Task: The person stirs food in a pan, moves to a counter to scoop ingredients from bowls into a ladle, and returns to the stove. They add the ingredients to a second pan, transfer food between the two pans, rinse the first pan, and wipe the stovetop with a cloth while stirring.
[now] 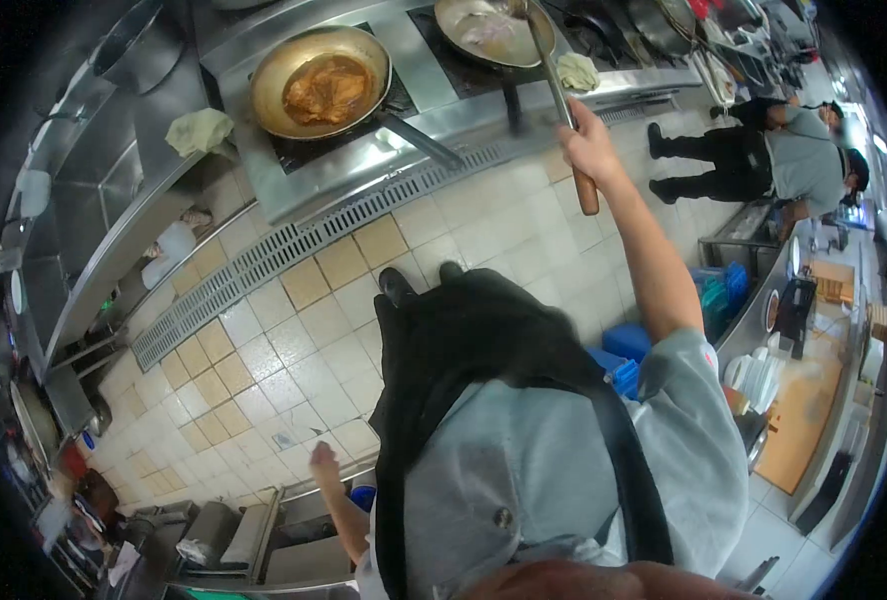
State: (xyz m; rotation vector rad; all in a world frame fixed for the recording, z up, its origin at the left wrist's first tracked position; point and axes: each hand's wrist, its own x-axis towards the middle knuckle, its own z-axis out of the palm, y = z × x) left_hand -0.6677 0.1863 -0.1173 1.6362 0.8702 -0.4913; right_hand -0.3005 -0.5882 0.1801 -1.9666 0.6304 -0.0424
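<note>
My right hand (589, 145) is closed around a long metal utensil with a wooden handle (586, 192). Its far end reaches over the right pan (452, 22), which holds pale pieces in liquid. On the left burner, the other pan (264, 88) contains browned food (329, 90) in dark sauce; no hand touches it. A crumpled pale cloth (578, 72) lies on the stove edge beside the right pan. My left hand (326, 465) hangs low at the left, away from the stove, too small and blurred to read its fingers.
Another pale cloth (200, 131) is at the stove's left corner, near a metal pot (140, 50). A floor grate (294, 245) runs along the stove. Two people (804, 150) stand at the upper right. Blue containers (626, 343) and a counter with plates (754, 378) are at the right.
</note>
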